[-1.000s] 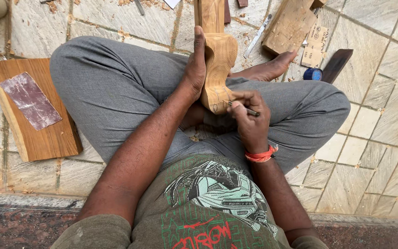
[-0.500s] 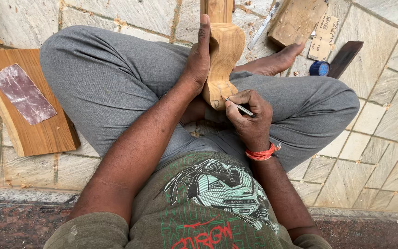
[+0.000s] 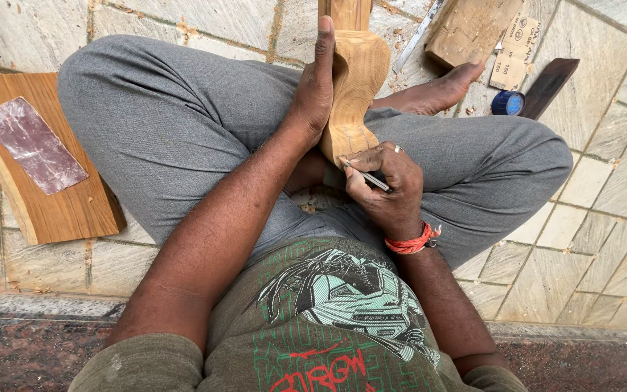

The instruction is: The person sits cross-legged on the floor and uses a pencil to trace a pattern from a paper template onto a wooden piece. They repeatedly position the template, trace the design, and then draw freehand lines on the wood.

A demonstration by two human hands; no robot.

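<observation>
I sit cross-legged on a stone tile floor with a carved wooden piece (image 3: 357, 80) standing upright in my lap. My left hand (image 3: 313, 87) presses flat along its left side, fingers stretched upward. My right hand (image 3: 386, 185), with a red thread band at the wrist, grips a thin pen-like tool (image 3: 366, 176) whose tip touches the lower end of the wooden piece. The top of the piece runs out of view.
A wooden board (image 3: 52, 196) with a sheet of reddish sandpaper (image 3: 30, 145) lies on the floor at my left. Beyond my right knee are a wood block (image 3: 469, 29), paper sheets (image 3: 517, 54), a blue cap (image 3: 507, 103), a dark flat blade (image 3: 549, 83) and a metal strip (image 3: 415, 36).
The view has shifted slightly. My right hand has turned so the thin tool now shows, its tip at the lower end of the wooden piece. My left hand keeps its hold.
</observation>
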